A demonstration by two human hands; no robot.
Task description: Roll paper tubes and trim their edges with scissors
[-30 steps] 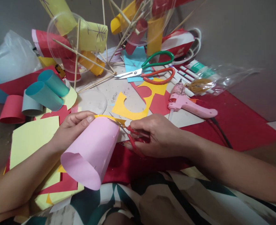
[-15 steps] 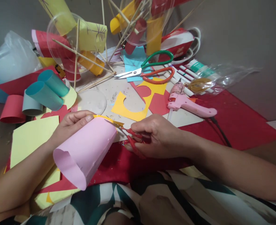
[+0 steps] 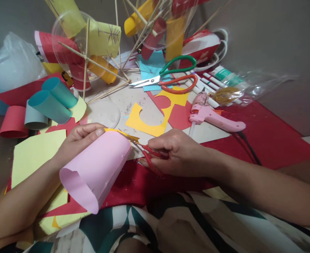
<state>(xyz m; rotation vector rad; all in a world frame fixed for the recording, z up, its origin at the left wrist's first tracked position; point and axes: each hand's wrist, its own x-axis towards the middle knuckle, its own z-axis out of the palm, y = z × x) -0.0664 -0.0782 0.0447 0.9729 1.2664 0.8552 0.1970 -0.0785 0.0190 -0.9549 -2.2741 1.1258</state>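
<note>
— Hands first: what grips what?

— Left hand (image 3: 77, 142) grasps the rolled pink paper tube (image 3: 97, 168) near its far end, thumb pressed on the yellow paper disc (image 3: 115, 131) capping that end. The tube lies tilted over the lap, open mouth towards the person. Right hand (image 3: 174, 151) is clenched round the small red-handled scissors (image 3: 148, 154), blades meeting the disc's rim.

— Risks from here?

— My guess: the blades sit very near the left thumb, so a slip could nick it. The tube is thin paper; a tighter squeeze could dent it, and a wandering cut could bite into the pink wall.

— And around them?

— Nearby lie a yellow card sheet with round cut-outs (image 3: 147, 121), a pink hot-glue gun (image 3: 213, 117), and larger scissors with one green and one red handle (image 3: 168, 75). Teal paper rolls (image 3: 52, 100) sit further left.

— Anything unclear?

— The blade tips are tiny and partly behind the disc, so how far apart they stand is hard to tell. The right fingers hide the handles, and whether the disc is glued on can't be seen.
</note>
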